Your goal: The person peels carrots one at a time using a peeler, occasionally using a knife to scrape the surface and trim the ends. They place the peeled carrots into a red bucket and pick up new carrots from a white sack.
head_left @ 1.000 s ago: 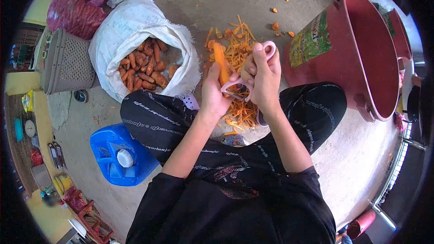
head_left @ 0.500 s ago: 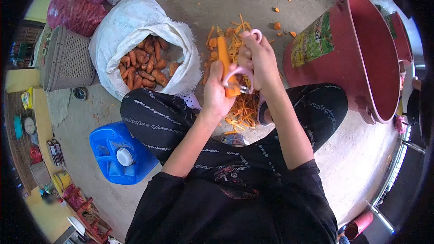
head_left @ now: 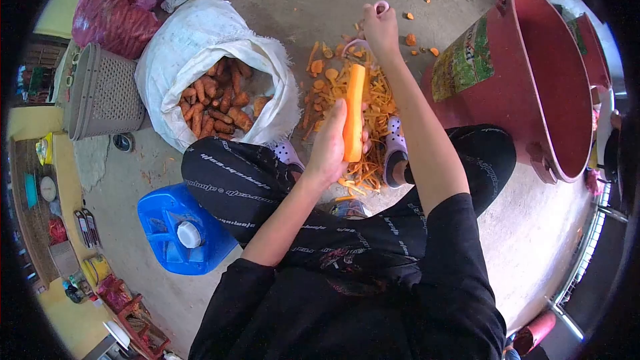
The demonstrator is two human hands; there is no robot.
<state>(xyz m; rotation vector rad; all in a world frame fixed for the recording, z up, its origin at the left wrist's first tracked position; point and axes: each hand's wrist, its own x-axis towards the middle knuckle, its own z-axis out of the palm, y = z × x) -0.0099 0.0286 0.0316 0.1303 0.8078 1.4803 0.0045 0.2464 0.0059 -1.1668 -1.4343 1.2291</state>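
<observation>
My left hand [head_left: 333, 143] is closed around a peeled carrot [head_left: 356, 110], which points away from me with a blunt far end. Beyond it, my right hand [head_left: 382, 32] grips a pink peeler [head_left: 358, 45]. Part of the handle sticks out past the fist, and the curved pink head is apart from the carrot. Below both hands lies a heap of carrot peelings [head_left: 363, 177] with cut carrot ends among them, between my feet in lilac clogs [head_left: 396, 139].
Left of the heap, an open white sack [head_left: 200, 33] holds unpeeled carrots [head_left: 217, 103]. A large red tub [head_left: 533, 80] stands at the right. A blue jerrycan [head_left: 167, 227] sits by my left knee, with grey crates [head_left: 107, 93] and a red mesh sack [head_left: 113, 17] farther left.
My right hand has moved away and up with the peeler, off the carrot. The carrot is turned more upright in my left hand, and its far end now looks blunt instead of tapered.
</observation>
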